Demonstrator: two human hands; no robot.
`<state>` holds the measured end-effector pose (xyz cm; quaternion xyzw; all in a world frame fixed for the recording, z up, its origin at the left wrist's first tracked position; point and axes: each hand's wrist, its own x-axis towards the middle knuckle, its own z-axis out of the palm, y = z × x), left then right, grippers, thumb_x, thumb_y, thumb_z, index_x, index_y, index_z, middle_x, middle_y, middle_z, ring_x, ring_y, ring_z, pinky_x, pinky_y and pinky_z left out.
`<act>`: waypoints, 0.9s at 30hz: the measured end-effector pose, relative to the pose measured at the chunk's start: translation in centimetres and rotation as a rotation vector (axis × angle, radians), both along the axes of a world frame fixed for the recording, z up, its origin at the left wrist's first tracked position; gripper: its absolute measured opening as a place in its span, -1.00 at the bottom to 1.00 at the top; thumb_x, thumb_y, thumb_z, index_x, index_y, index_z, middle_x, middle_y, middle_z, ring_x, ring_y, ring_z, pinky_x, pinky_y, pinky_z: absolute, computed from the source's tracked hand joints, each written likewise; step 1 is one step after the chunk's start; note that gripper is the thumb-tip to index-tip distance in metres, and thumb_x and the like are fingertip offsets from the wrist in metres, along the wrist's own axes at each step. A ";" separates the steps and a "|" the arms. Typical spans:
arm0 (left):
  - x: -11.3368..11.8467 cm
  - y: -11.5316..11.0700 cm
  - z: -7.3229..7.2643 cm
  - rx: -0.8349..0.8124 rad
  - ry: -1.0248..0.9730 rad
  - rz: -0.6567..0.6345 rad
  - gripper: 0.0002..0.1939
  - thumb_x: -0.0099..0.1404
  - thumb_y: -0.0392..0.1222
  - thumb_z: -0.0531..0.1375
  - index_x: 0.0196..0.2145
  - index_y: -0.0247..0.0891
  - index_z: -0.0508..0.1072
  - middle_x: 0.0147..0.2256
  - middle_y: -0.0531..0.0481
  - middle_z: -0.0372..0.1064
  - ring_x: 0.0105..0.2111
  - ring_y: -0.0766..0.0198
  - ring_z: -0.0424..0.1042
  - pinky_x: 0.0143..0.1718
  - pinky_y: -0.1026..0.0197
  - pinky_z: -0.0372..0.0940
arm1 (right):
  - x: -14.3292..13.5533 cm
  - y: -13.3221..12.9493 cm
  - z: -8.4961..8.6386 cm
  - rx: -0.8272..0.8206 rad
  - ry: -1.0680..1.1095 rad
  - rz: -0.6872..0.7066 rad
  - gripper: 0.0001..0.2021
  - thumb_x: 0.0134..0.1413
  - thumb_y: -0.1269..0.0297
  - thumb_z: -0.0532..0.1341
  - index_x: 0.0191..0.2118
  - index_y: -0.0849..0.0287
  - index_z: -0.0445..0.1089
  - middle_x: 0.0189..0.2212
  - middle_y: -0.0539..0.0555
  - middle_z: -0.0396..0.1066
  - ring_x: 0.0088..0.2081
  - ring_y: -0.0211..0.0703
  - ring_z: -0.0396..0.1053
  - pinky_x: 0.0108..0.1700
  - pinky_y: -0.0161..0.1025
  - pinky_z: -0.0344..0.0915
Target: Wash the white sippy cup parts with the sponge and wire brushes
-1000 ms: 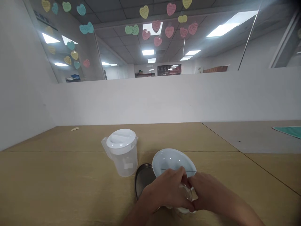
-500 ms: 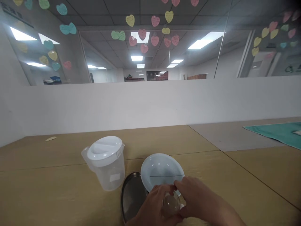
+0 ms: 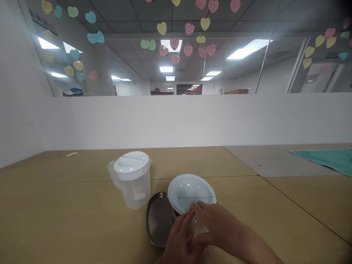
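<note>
Both hands are together at the bottom centre, around a small clear, rounded object [image 3: 198,228] that looks like a glass or cup. My left hand [image 3: 180,236] wraps its left side, and my right hand [image 3: 220,223] covers its top and right. Just beyond the fingers is a pale blue-white bowl [image 3: 189,189] with a thin dark line across its inside. A dark metal tray [image 3: 159,222] lies left of the hands, its right edge hidden by the bowl and my left hand. A bit of something green [image 3: 217,202] peeks out at the bowl's right edge.
A translucent pitcher [image 3: 136,187] with a white lid stands behind and left of the tray. At the far right a teal cloth [image 3: 327,159] lies on the table [image 3: 68,209]. A small flat beige piece [image 3: 72,154] is at the far left, near the white wall [image 3: 154,123].
The view has shifted slightly, moving the pitcher and tray rightward and up in the picture. My right hand has come further over the clear object, which is now more covered.
</note>
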<state>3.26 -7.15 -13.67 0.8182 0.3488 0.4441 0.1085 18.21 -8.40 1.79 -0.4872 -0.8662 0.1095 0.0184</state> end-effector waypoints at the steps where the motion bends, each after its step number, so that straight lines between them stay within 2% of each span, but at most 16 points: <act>1: 0.1 -0.1 0.1 -0.016 -0.001 0.013 -0.27 0.20 -0.04 0.13 0.23 -0.15 -0.11 0.07 -0.23 0.23 0.02 0.02 0.30 -0.04 0.00 0.30 | -0.2 0.0 -0.1 0.029 -0.034 0.005 -0.74 -0.13 0.39 0.21 -0.21 0.24 0.34 -0.26 0.14 0.41 -0.32 0.00 0.40 -0.45 -0.27 0.09; 4: 0.2 -0.3 0.6 -0.067 -0.004 0.027 -0.14 0.14 0.00 0.19 0.25 -0.18 -0.19 0.06 -0.24 0.24 0.00 -0.01 0.31 -0.04 -0.07 0.28 | -0.5 0.2 -0.3 0.070 -0.094 0.015 -0.72 -0.16 0.44 0.18 -0.20 0.26 0.33 -0.27 0.15 0.42 -0.34 -0.01 0.41 -0.50 -0.29 0.06; 11: 0.0 -0.2 0.7 -0.122 0.010 -0.036 -0.20 0.15 0.07 0.18 0.24 -0.17 -0.06 0.06 -0.19 0.25 0.04 0.02 0.25 0.02 -0.05 0.23 | 0.2 0.6 -1.1 0.080 -0.029 0.088 -0.80 -0.04 0.37 0.11 -0.23 0.27 0.33 -0.30 0.17 0.42 -0.31 -0.04 0.39 -0.42 -0.25 0.13; 15: -0.2 -0.1 0.4 -0.131 0.015 -0.057 -0.21 0.17 0.06 0.17 0.25 -0.18 -0.09 0.05 -0.21 0.25 0.05 0.01 0.24 0.03 -0.07 0.22 | 0.4 0.9 -0.4 0.031 -0.023 0.118 -0.84 0.01 0.35 0.07 -0.31 0.28 0.34 -0.31 0.19 0.41 -0.31 -0.04 0.38 -0.41 -0.24 0.11; 19: -0.1 -0.2 0.4 -0.135 0.022 -0.058 -0.23 0.20 0.01 0.16 0.25 -0.19 -0.11 0.05 -0.22 0.25 0.06 0.03 0.23 0.02 -0.06 0.23 | 0.5 1.2 0.8 -0.072 0.046 0.029 -0.83 0.01 0.29 0.09 -0.31 0.25 0.33 -0.34 0.15 0.41 -0.31 -0.05 0.36 -0.41 -0.26 0.08; 23: 0.1 -0.4 1.0 -0.154 0.030 -0.053 -0.25 0.18 -0.01 0.18 0.23 -0.18 -0.06 0.04 -0.20 0.25 0.04 0.03 0.25 0.02 -0.07 0.22 | 0.9 1.0 1.1 -0.094 0.059 -0.006 -0.82 -0.03 0.27 0.13 -0.29 0.23 0.31 -0.34 0.13 0.41 -0.29 -0.03 0.35 -0.36 -0.24 0.10; 27: 0.1 -0.6 1.5 -0.178 0.035 -0.053 -0.29 0.18 0.00 0.18 0.21 -0.18 -0.01 0.03 -0.20 0.26 0.03 0.05 0.26 0.02 -0.07 0.23 | 2.3 0.3 1.2 -0.042 0.168 -0.034 -0.72 0.03 0.22 0.11 -0.10 0.16 0.24 -0.17 0.12 0.35 -0.18 -0.02 0.32 -0.22 -0.18 0.16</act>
